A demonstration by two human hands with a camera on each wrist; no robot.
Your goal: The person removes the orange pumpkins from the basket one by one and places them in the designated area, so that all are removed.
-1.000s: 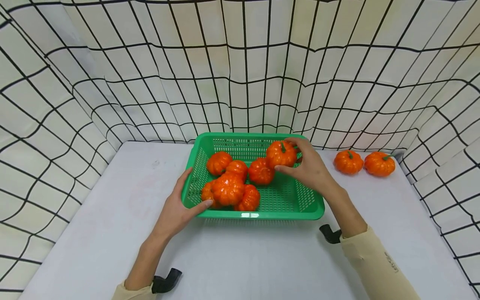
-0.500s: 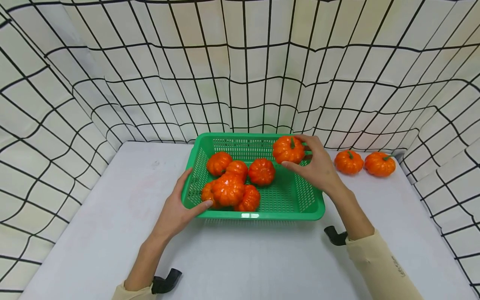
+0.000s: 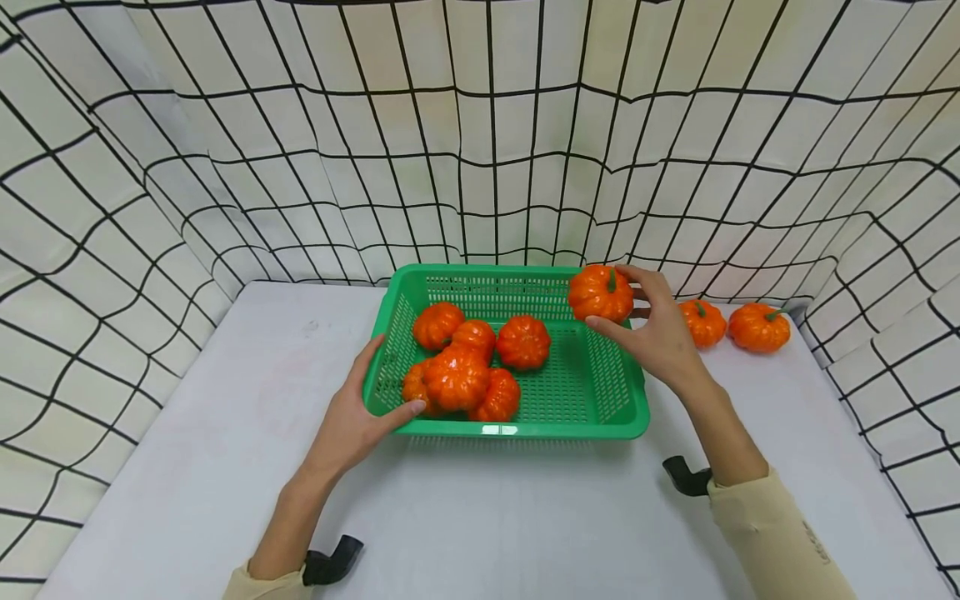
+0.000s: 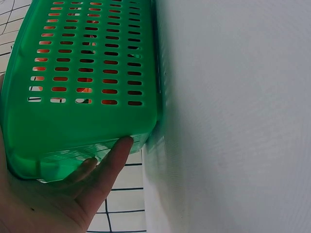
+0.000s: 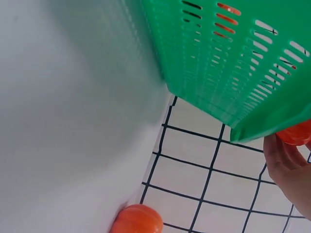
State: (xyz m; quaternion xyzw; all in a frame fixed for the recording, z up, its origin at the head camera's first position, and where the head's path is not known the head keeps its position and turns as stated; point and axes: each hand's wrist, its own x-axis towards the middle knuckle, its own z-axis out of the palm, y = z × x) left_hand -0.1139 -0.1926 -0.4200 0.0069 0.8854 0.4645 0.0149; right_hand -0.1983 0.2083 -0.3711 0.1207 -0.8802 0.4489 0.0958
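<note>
right hand [image 3: 660,337] pinches one glossy orange mini pumpkin [image 3: 597,293], thumb at its near side, other fingers round the far right side, green stem up. the pumpkin is in the air at the rear right corner of the green plastic basket [image 3: 555,431], hiding that bit of rim; can't tell if it touches the rim.

vs 1 s ago: it has moved right and back from over the basket interior, right forearm following. the hand now covers the left edge of the nearer of two loose pumpkins [image 3: 759,327], which was fully visible before. those two haven't moved, sitting side by side on the white worktop [image 3: 487,517], right of the basket at the back.

left hand [image 3: 360,421] unchanged: grips the basket's near left corner, thumb over the front rim, other fingers against the outside of the left end; left wrist view shows fingertips on the slotted wall.

basket hasn't shifted. same six pumpkins in it, five bunched at the left with one [image 3: 456,379] resting on top of others, the sixth [image 3: 524,342] near the middle. right part of the basket floor shows bare.

both forearms in beige sleeves [image 3: 780,537], black bent piece [image 3: 332,562] at each wrist. black grid netting [image 3: 491,158] over white sheeting behind and at both sides.
</note>
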